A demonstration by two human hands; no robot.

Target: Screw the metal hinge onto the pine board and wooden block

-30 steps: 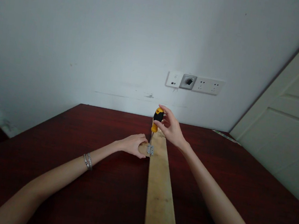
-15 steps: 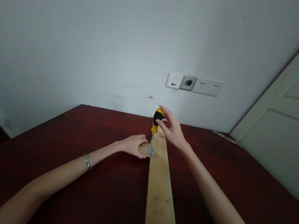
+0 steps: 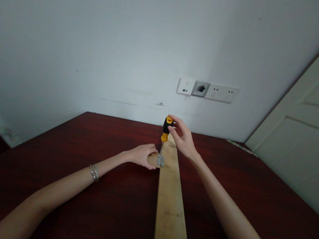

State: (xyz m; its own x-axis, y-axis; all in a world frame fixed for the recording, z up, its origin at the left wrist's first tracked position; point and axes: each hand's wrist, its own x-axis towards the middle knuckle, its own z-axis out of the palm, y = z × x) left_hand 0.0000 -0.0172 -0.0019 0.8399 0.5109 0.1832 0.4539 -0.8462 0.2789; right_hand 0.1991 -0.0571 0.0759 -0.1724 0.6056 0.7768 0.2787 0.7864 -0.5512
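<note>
One screwdriver (image 3: 166, 130) stands upright, tip seemingly on hinge (image 3: 160, 160).

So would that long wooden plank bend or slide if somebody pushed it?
Probably stiff: the plank lies flat on the table. It would likely slide, not roll, on that glossy top. The hinge seems to tie it to the small block under the left hand, and the right hand holds a screwdriver on it, so it may resist.

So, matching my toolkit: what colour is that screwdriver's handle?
Yellow and black screwdriver handle, seen best in the head view.
</note>
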